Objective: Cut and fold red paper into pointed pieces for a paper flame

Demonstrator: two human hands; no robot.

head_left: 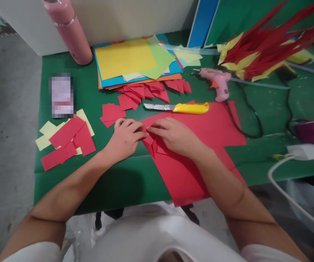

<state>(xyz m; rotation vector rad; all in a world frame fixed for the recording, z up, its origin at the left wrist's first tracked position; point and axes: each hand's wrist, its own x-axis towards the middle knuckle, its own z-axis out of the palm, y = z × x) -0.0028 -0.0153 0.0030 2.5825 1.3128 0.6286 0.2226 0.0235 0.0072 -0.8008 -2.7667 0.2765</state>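
Between my two hands is a small folded piece of red paper (pixel 149 143), lying over the corner of a large red sheet (pixel 181 182). My left hand (pixel 126 136) pinches its left side with thumb and fingers. From the right, my right hand (pixel 176 136) has its fingertips closed on the same piece, partly hiding it. Just beyond my hands a yellow utility knife (pixel 191 108) rests on red paper, its blade out to the left. Several folded red triangles (pixel 146 91) and small red pieces (pixel 113 113) lie past my left hand.
Red and yellow paper rectangles (pixel 66 136) lie at left, below a blurred-out flat object (pixel 62 95). A pink bottle (pixel 73 36) stands behind. Coloured sheets (pixel 124 58) are stacked at the back. A pink glue gun (pixel 218 82), its cord, a power strip (pixel 304 151) and red-yellow paper flames (pixel 260 43) occupy the right.
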